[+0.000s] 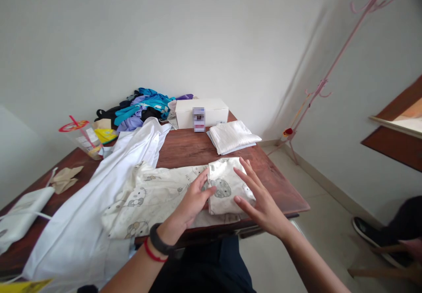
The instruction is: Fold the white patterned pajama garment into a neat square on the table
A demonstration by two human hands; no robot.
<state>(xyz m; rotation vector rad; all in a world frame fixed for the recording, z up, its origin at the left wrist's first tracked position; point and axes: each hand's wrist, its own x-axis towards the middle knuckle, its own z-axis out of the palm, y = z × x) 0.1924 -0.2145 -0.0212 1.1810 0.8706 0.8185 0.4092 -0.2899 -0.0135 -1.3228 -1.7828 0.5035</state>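
A cream printed garment (165, 187) with grey cartoon cats lies spread along the table's front edge. Its right end is folded over into a smaller flat panel (224, 183). My left hand (196, 196) rests at the left edge of that panel, fingers stretched out and thumb on the fabric. Over the panel's right side my right hand (260, 200) is spread, fingertips at the cloth; whether they all touch it I cannot tell. Left of the garment lies a long white shirt (95, 187), partly beside the print.
Behind stand a white box (201, 108), a folded white cloth stack (232, 135) and a heap of clothes (141, 108). A plastic cup with straw (87, 138) and a white device (24, 211) are at left. A pink coat rack (343, 51) leans at right.
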